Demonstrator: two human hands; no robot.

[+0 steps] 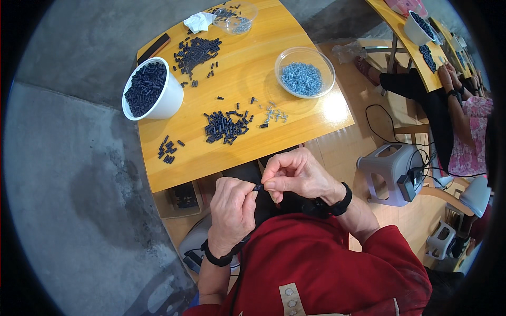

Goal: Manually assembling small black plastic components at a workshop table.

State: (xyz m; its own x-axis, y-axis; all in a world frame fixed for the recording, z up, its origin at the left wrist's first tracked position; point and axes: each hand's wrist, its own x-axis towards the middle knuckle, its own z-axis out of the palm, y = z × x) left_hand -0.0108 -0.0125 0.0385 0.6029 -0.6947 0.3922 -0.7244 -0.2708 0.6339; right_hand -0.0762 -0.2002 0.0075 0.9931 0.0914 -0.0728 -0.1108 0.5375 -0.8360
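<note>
Just beyond the table's near edge, a small black plastic piece (258,187) spans the gap between my two hands. My left hand (231,209) pinches one end of it between thumb and forefinger. My right hand (301,178) is closed on its other end, thumb and finger pressed together; whether a smaller part is also in that pinch is hidden. On the wooden table (253,58) lies a pile of similar black pieces (226,126). Beside the pile, small clear and silvery parts (275,114) are scattered. Several black pieces (167,150) lie apart at the left.
A white bucket (169,100) full of black pieces stands at the table's left edge. A clear round tub (319,89) of bluish small parts is at right. Farther back are another black heap (197,53), a phone-like object (153,48), tissue (199,22) and a second tub (243,10).
</note>
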